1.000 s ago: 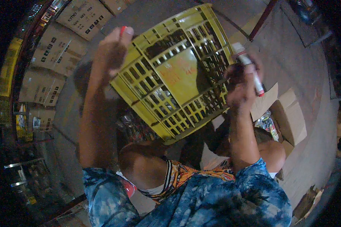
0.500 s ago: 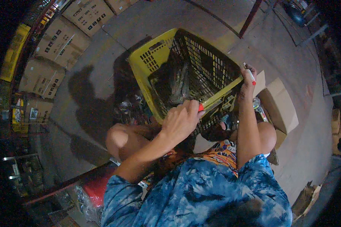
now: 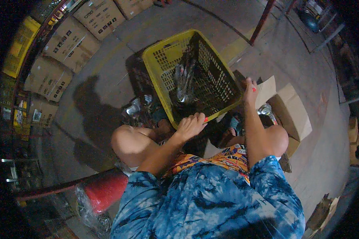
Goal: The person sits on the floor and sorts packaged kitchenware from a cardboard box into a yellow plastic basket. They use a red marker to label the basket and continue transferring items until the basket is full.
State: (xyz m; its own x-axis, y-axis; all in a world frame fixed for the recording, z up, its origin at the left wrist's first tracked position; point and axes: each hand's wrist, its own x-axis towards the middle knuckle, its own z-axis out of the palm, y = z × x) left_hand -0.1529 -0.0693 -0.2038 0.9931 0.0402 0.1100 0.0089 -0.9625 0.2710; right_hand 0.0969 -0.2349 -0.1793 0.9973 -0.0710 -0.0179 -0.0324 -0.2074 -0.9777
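A yellow plastic basket point(image 3: 149, 59) with slotted walls stands on the floor between my knees. Inside it lie clear plastic-wrapped items point(image 3: 184, 81) with a bright glint at one end. My left hand point(image 3: 191, 126) is closed at the basket's near rim, and a small red cap point(image 3: 206, 119) pokes out by its thumb. At the right corner of the basket, my right hand point(image 3: 249, 92) is curled around a marker point(image 3: 254, 89); only its red end shows clearly. Whether that hand also grips the rim, I cannot tell.
An open cardboard box point(image 3: 293, 107) holding shiny packets stands by my right knee. Clear-wrapped pieces point(image 3: 135, 109) lie left of the basket. Behind my left side is a red plastic-wrapped bundle point(image 3: 105, 191). Stacked cartons point(image 3: 70, 46) line the far left; a metal post point(image 3: 262, 22) rises beyond.
The basket's near right corner has come lower and closer to me, and its inside shows more openly. Both hands have moved down with it. The marker in my right hand is now mostly hidden.
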